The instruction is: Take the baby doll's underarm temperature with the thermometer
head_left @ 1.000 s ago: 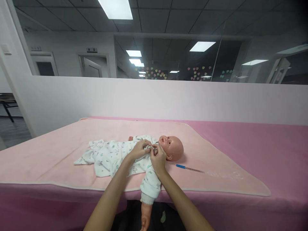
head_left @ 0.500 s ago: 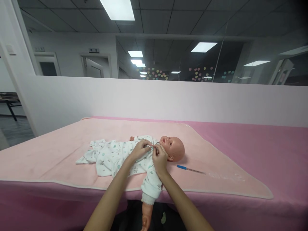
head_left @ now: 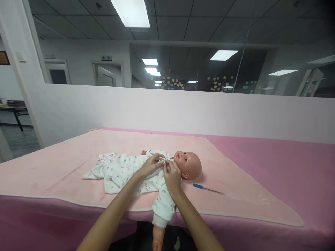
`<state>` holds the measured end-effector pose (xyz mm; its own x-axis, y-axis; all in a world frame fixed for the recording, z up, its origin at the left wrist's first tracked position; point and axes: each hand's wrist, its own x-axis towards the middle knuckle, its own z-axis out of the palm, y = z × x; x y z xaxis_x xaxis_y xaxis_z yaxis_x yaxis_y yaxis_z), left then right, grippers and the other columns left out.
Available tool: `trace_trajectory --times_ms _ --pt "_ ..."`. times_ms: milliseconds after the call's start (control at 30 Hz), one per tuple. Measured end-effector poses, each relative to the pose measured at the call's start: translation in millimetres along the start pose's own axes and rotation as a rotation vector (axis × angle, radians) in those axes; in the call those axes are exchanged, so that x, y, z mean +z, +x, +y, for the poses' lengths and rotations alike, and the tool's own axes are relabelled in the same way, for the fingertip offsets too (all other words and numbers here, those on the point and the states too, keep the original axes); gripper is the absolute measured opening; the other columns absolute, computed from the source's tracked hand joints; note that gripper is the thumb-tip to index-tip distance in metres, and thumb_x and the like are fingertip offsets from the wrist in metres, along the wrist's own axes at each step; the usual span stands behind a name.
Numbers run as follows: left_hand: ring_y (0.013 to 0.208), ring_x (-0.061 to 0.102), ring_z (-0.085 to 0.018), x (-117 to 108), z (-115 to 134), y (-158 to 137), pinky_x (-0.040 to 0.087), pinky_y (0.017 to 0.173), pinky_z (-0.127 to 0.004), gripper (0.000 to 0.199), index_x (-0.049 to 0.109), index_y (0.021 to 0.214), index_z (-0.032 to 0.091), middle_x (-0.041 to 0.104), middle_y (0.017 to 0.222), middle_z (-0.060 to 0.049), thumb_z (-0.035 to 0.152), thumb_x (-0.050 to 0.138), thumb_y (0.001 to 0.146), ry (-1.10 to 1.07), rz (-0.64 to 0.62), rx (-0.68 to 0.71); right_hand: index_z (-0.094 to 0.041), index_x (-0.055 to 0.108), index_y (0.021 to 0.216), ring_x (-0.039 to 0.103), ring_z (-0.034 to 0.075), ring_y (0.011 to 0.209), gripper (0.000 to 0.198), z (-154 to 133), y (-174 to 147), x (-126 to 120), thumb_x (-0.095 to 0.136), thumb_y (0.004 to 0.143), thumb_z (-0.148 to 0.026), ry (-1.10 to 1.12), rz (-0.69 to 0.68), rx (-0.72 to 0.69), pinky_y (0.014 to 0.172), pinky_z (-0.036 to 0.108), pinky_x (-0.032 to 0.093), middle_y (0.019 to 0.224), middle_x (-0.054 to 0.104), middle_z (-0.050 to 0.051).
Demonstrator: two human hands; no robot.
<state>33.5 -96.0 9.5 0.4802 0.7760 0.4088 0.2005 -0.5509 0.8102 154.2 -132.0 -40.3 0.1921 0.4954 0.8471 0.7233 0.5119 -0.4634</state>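
2 bare hands [head_left: 172, 175], dark clothing [head_left: 142, 237]

White wall [head_left: 162, 109], ceiling lights [head_left: 133, 14] (bright), grey floor [head_left: 18, 139]

Your left hand [head_left: 151, 165] and right hand [head_left: 172, 176] pinch the patterned white top [head_left: 148, 187] near the neck of a doll [head_left: 193, 165]. It lies on its back on a peach blanket [head_left: 65, 164], one arm hanging past the pink counter's [head_left: 272, 164] edge, a blue-ended stick [head_left: 199, 186] near its head.
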Motion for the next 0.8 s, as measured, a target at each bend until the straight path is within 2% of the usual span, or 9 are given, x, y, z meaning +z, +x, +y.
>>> trace_trajectory --times_ms 67,133,200,300,367,400,567,800 --pt "0.101 0.053 -0.018 -7.3 2.0 -8.3 0.042 0.086 -0.029 0.035 0.056 0.105 0.019 0.061 0.103 -0.005 0.021 0.057 0.070 0.006 -0.075 0.008 -0.016 0.061 0.087 0.056 0.015 0.068 0.022 1.2 -0.1 -0.7 0.039 0.084 -0.018 0.007 0.029 0.014 0.063 0.025 0.044 0.075 0.061 0.005" --pt "0.103 0.052 -0.019 -14.8 0.3 -18.4 0.042 0.087 -0.030 0.041 0.054 0.111 0.020 0.058 0.111 -0.005 0.018 0.056 0.070 0.049 -0.108 0.015 -0.016 0.060 0.087 0.056 0.015 0.069 0.023 1.3 -0.2 -2.1 0.037 0.085 -0.017 0.005 0.062 0.005 0.063 0.026 0.044 0.074 0.061 0.005" --pt "0.093 0.056 -0.018 -19.6 -5.0 -28.4 0.045 0.081 -0.029 0.035 0.056 0.108 0.018 0.061 0.106 -0.006 0.019 0.051 0.073 0.104 0.006 0.000 -0.016 0.059 0.089 0.057 0.015 0.072 0.024 -1.2 0.7 -3.1 0.035 0.085 -0.015 -0.032 0.057 -0.092 0.064 0.026 0.044 0.078 0.061 0.006" --pt "0.079 0.057 -0.016 -19.0 -13.8 -39.9 0.046 0.075 -0.029 0.026 0.060 0.097 0.017 0.064 0.092 -0.004 0.018 0.043 0.077 0.235 0.276 0.020 -0.018 0.059 0.092 0.057 0.016 0.077 0.027 -10.1 5.6 -0.2 0.035 0.083 -0.010 -0.106 -0.096 -0.401 0.063 0.025 0.042 0.083 0.062 0.007" --pt "0.082 0.057 -0.016 -14.9 -16.5 -44.0 0.045 0.078 -0.030 0.026 0.060 0.094 0.019 0.064 0.092 -0.003 0.015 0.042 0.077 0.345 0.358 0.085 -0.018 0.059 0.088 0.055 0.015 0.074 0.025 -16.9 10.4 5.6 0.037 0.080 -0.010 -0.139 -0.203 -0.538 0.059 0.024 0.040 0.079 0.061 0.006" --pt "0.085 0.056 -0.016 -12.4 -16.6 -45.2 0.044 0.080 -0.030 0.027 0.060 0.095 0.019 0.064 0.094 -0.003 0.014 0.041 0.076 0.395 0.370 0.114 -0.018 0.059 0.085 0.054 0.015 0.071 0.023 -19.4 12.5 9.0 0.039 0.078 -0.010 -0.152 -0.229 -0.553 0.056 0.024 0.038 0.076 0.060 0.006" --pt "0.086 0.054 -0.019 -4.1 -10.9 -46.8 0.040 0.081 -0.034 0.027 0.061 0.091 0.020 0.063 0.089 -0.004 0.013 0.039 0.077 0.623 0.370 0.118 -0.018 0.055 0.075 0.048 0.014 0.064 0.018 -20.2 12.8 17.1 0.041 0.070 -0.008 -0.181 -0.208 -0.415 0.052 0.024 0.032 0.068 0.054 0.003" --pt "0.088 0.052 -0.020 -1.1 -5.9 -48.4 0.034 0.082 -0.035 0.021 0.062 0.089 0.021 0.061 0.092 -0.004 0.020 0.044 0.077 0.744 0.415 0.134 -0.018 0.055 0.080 0.049 0.016 0.075 0.015 -21.3 8.0 5.7 0.043 0.074 -0.012 -0.200 -0.226 -0.291 0.061 0.024 0.035 0.076 0.055 0.004"
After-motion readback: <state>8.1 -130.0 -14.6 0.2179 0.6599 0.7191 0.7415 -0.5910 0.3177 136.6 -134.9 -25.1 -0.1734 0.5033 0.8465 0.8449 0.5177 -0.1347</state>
